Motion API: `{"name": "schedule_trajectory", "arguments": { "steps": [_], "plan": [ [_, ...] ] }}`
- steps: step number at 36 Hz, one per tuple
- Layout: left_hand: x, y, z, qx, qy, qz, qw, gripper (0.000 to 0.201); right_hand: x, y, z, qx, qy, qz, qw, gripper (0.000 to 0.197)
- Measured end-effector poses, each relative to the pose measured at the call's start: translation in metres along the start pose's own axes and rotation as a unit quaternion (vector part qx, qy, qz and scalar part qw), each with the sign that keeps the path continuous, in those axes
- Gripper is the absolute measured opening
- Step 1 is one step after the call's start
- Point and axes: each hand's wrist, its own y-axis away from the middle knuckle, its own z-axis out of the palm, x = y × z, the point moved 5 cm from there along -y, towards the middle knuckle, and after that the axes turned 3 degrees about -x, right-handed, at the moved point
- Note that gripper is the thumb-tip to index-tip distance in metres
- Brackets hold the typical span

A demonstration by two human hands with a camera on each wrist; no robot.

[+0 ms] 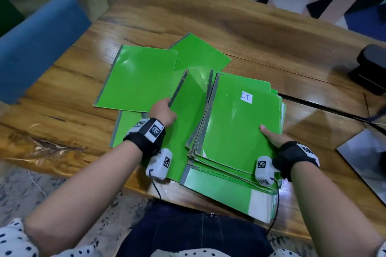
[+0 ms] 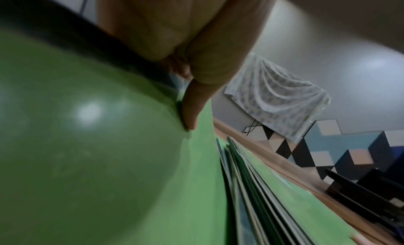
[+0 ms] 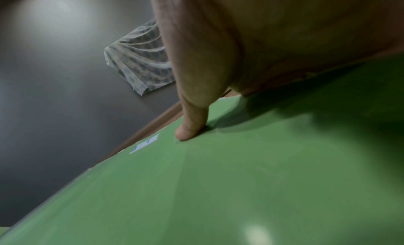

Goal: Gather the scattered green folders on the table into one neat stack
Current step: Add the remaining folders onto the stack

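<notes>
A stack of green folders (image 1: 240,123) lies tilted near the table's front edge, its top folder bearing a white "I.T" label (image 1: 246,97). My right hand (image 1: 271,135) grips the stack's near right corner, thumb (image 3: 190,127) on top, fingers hidden beneath. My left hand (image 1: 163,110) grips the grey-spined edge of a single green folder (image 1: 188,115) lifted on its left side beside the stack; the thumb (image 2: 192,110) presses its face. Two more green folders (image 1: 137,77) (image 1: 198,52) lie flat farther back, and another (image 1: 125,123) lies under my left wrist.
The wooden table (image 1: 208,16) stretches back and to the right. A blue chair back (image 1: 37,44) stands at the left edge. A black device (image 1: 369,69) sits at the far right, and a shiny grey panel (image 1: 367,158) lies near the right front.
</notes>
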Motion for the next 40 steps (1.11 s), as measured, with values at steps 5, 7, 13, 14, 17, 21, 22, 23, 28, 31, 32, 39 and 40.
{"name": "schedule_trajectory", "arguments": {
  "steps": [5, 7, 13, 14, 17, 21, 22, 23, 28, 31, 32, 39, 40],
  "plan": [
    [0.021, -0.004, -0.034, 0.021, -0.068, 0.039, 0.997, 0.05, -0.001, 0.0, 0.0, 0.002, -0.008, 0.002, 1.0, 0.101],
    [0.035, -0.003, -0.044, 0.017, -0.108, 0.064, 0.992, 0.046, -0.002, 0.001, 0.0, 0.009, -0.01, 0.004, 1.0, 0.098],
    [0.092, 0.008, -0.075, 0.057, -0.26, 0.141, 0.954, 0.034, -0.001, 0.0, -0.003, 0.013, -0.036, 0.013, 0.999, 0.094],
    [0.1, 0.01, -0.077, 0.061, -0.28, 0.15, 0.946, 0.033, -0.001, 0.0, -0.003, 0.017, -0.042, 0.015, 0.999, 0.094],
    [0.117, 0.014, -0.082, 0.08, -0.321, 0.162, 0.93, 0.033, 0.0, -0.002, -0.005, 0.03, -0.045, 0.018, 0.998, 0.091],
    [0.133, 0.021, -0.091, 0.105, -0.355, 0.178, 0.912, 0.034, 0.0, -0.003, -0.007, 0.05, -0.045, 0.02, 0.998, 0.089],
    [0.136, 0.023, -0.095, 0.11, -0.359, 0.18, 0.909, 0.034, 0.0, -0.002, -0.007, 0.052, -0.043, 0.018, 0.998, 0.089],
    [0.139, 0.025, -0.1, 0.116, -0.357, 0.182, 0.909, 0.034, 0.0, -0.002, -0.007, 0.055, -0.044, 0.018, 0.997, 0.088],
    [0.151, 0.027, -0.146, 0.15, -0.258, 0.188, 0.936, 0.032, -0.001, 0.0, -0.006, 0.051, -0.049, 0.011, 0.997, 0.09],
    [0.141, 0.013, -0.173, 0.128, -0.136, 0.161, 0.969, 0.036, -0.001, 0.002, -0.004, 0.048, -0.052, 0.009, 0.997, 0.09],
    [0.135, 0.007, -0.177, 0.111, -0.095, 0.144, 0.979, 0.04, -0.001, 0.002, -0.004, 0.046, -0.052, 0.007, 0.998, 0.091],
    [0.032, -0.043, -0.139, 0.076, -0.047, -0.017, 0.996, 0.051, 0.0, 0.008, 0.002, 0.037, -0.052, 0.008, 0.998, 0.094],
    [0.015, -0.049, -0.128, 0.073, -0.063, -0.044, 0.994, 0.055, 0.001, 0.008, 0.002, 0.036, -0.05, 0.009, 0.998, 0.095]
  ]
}}
